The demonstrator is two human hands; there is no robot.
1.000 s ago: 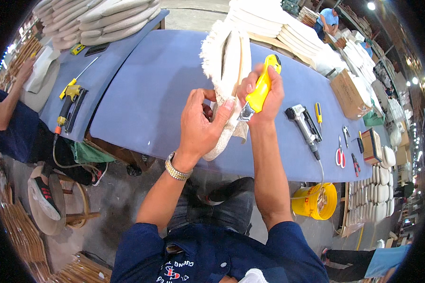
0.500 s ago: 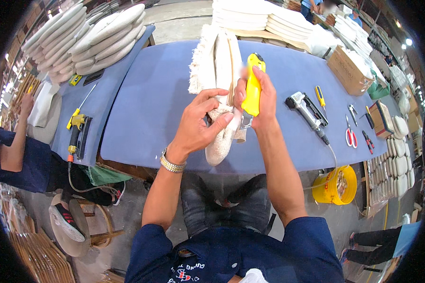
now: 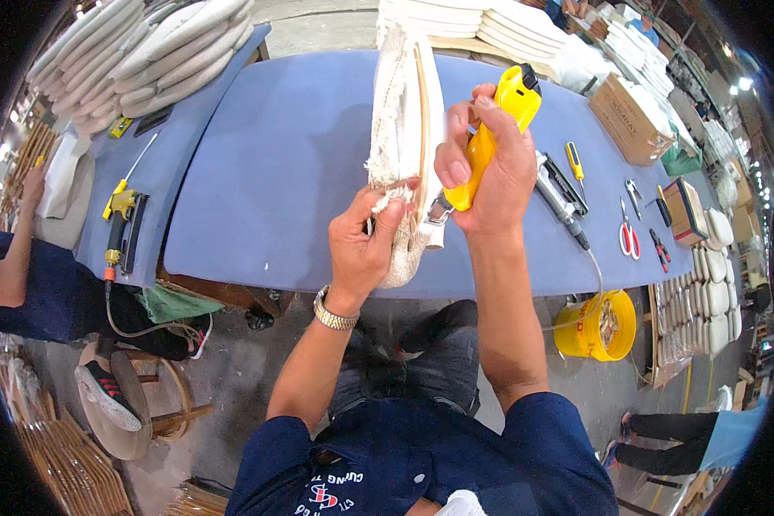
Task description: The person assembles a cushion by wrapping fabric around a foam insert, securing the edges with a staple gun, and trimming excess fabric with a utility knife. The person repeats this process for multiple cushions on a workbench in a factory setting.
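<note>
A cream upholstered seat pad (image 3: 434,95) stands on edge on the blue padded table (image 3: 267,146), a thin wooden edge showing along it and frayed fabric down its left side. My left hand (image 3: 363,241) pinches a loose flap of that cream fabric (image 3: 394,196) near the pad's close end. In my right hand (image 3: 500,176) is a yellow utility knife (image 3: 488,146), its black end up and its metal end down beside the pad's near part. The metal end sits close to the fabric; whether it touches is hard to see.
Right of my hand lie a staple gun (image 3: 561,193), a screwdriver (image 3: 575,163), scissors (image 3: 629,236) and pliers (image 3: 660,249). A yellow bucket (image 3: 580,335) stands below the table's front edge. Another staple gun (image 3: 122,228) is at left, near a co-worker's arm (image 3: 13,249).
The pad has turned more upright, showing its wooden edge. My right hand and the knife have moved right, the knife tilting rightward. My left hand has closed into a pinch on the fabric.
</note>
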